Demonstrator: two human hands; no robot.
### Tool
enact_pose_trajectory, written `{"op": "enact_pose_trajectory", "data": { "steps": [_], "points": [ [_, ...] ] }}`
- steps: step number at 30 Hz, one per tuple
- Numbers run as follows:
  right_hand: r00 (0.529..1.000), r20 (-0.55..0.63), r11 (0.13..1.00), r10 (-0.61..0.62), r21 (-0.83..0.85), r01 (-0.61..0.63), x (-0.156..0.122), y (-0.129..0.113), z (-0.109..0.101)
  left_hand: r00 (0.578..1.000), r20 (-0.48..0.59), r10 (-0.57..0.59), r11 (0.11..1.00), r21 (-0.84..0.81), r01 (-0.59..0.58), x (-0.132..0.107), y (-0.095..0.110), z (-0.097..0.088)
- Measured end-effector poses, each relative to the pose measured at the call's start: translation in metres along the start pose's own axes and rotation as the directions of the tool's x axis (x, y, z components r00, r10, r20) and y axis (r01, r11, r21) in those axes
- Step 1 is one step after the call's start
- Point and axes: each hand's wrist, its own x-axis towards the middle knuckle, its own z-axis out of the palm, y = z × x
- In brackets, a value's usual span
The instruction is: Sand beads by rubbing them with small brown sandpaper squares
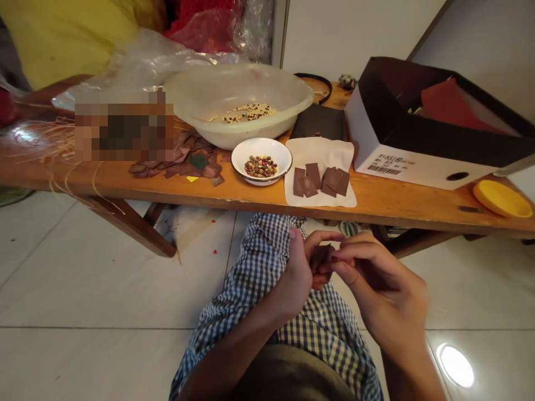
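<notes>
Surface: a long wooden bench (267, 192) with an orange-toned top and angled legs stands on pale floor tiles (83, 267), with loose straw fibres (54, 145) trailing over its left end.

Room: a white wall (355, 28) rises behind the bench; a yellow cushion (62, 39), red plastic (204, 28) and clear plastic sheeting (125, 61) are heaped at the back left. A pixelated patch (123, 125) hides part of the bench top.

Basin: a pale plastic basin (238, 83) holds a scatter of mixed seeds (246, 112).

Bowl: a small white bowl (261, 159), just in front of the basin, holds mixed beans (261, 166) in green, red and tan.

Box: a white cardboard box (401, 167) with a black lining holds a red sheet (455, 103).

Bench items: brown squares (320, 181) lie on a white sheet (320, 153); a pile of brown scraps (179, 167) has a green square (199, 161) on top; a yellow dish (501, 199) sits at the right end.

Left hand (292, 278): curled nearly closed, pinching the small brown piece (321, 259) above the checked shirt (251, 289).

Right hand (376, 284): fingers curved, nearly closed, pinching the same piece from the other side.
</notes>
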Motion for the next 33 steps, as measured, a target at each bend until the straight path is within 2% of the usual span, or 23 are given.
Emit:
{"op": "enact_pose_trajectory", "data": {
  "steps": [9,22,26,30,33],
  "points": [
    [0.990,-0.058,0.954,0.128,0.279,-0.107,-0.006,0.005,0.010,1.000,-0.006,0.009,0.998,-0.066,-0.010,-0.002,0.003,0.001],
    [0.977,-0.051,0.935,0.205,0.306,-0.180,-0.011,0.003,0.004,0.999,-0.044,0.032,0.997,-0.070,-0.035,-0.001,0.003,0.002],
    [0.984,-0.080,0.967,0.161,0.213,-0.141,-0.009,0.001,0.004,0.998,-0.054,0.045,0.997,-0.066,-0.048,-0.003,0.003,0.002],
    [0.989,-0.145,0.998,-0.036,-0.046,0.030,-0.008,0.003,0.008,0.995,-0.083,0.052,0.998,-0.039,-0.056,-0.006,0.002,0.006],
    [0.982,-0.074,0.959,-0.174,-0.237,0.152,-0.006,0.003,0.012,0.995,-0.101,0.025,0.998,-0.047,-0.030,-0.007,0.001,0.008]
  ]
}}
